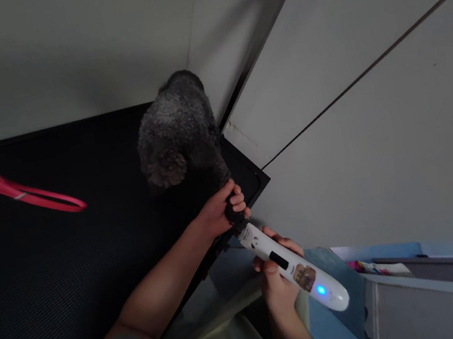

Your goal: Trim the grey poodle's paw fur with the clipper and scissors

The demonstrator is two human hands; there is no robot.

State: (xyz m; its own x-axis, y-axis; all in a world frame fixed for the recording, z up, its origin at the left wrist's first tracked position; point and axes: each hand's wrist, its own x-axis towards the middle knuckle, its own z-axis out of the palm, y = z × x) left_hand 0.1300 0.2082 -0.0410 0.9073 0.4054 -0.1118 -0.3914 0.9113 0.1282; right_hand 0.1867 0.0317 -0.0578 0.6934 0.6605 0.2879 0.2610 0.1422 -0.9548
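A dark grey curly-coated dog (177, 122) stands at the corner of a black ribbed table (64, 268), its rear end toward me. My left hand (224, 208) is closed around one of its legs, the paw end showing just past my fingers. In my right hand (279, 283) lies a white pet hair clipper (291, 266) with a black slide switch, a sticker and a lit blue light. Its head end is right at the paw; whether the blade touches the fur I cannot tell.
A pink strap loop (38, 194) hangs over the table at the left. Pale wall panels (368, 127) rise close behind and to the right of the dog. At the lower right is a grey bin or drawer (441, 295) with small items beside it.
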